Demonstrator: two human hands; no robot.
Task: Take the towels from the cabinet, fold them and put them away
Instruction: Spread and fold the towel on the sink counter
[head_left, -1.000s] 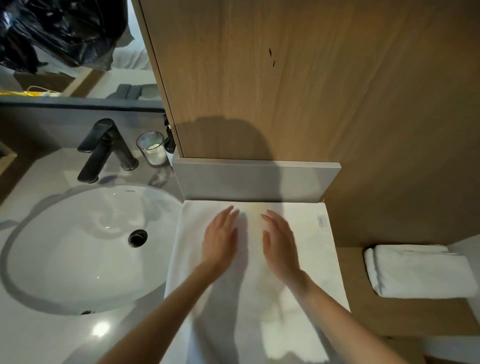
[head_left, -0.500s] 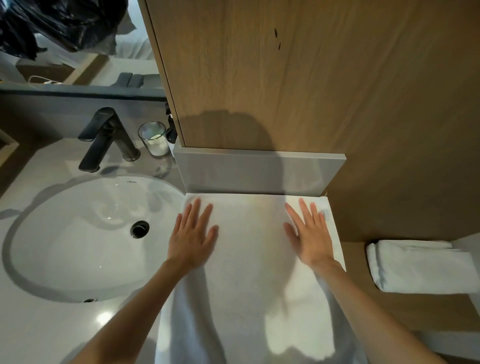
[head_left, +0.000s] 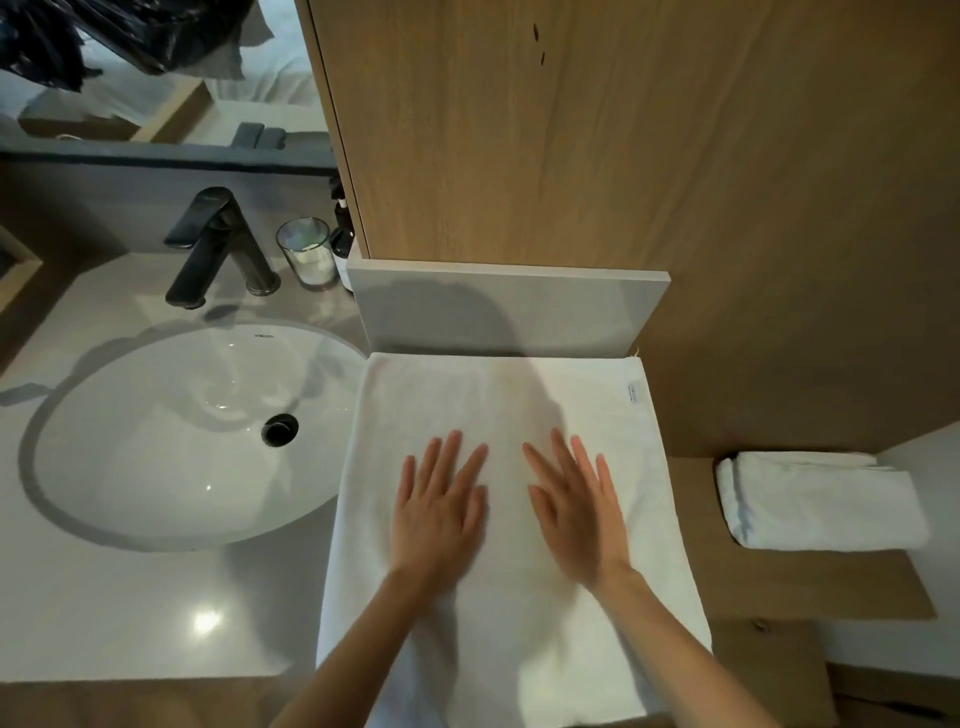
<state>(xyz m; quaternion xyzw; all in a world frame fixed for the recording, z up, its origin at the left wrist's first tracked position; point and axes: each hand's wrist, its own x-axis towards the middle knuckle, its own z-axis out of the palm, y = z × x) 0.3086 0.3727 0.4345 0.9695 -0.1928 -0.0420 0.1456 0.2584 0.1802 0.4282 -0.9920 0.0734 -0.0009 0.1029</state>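
The room was a bit dim. Light came from above and made a bright spot on the counter (head_left: 207, 621). A dark shadow fell on the towel (head_left: 498, 395). Both hands looked blurry. The edges bent.

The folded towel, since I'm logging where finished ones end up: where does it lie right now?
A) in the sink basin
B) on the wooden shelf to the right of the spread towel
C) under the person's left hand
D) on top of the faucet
B: the folded towel rests on the wooden shelf, apart from the spread towel that both flat hands press.
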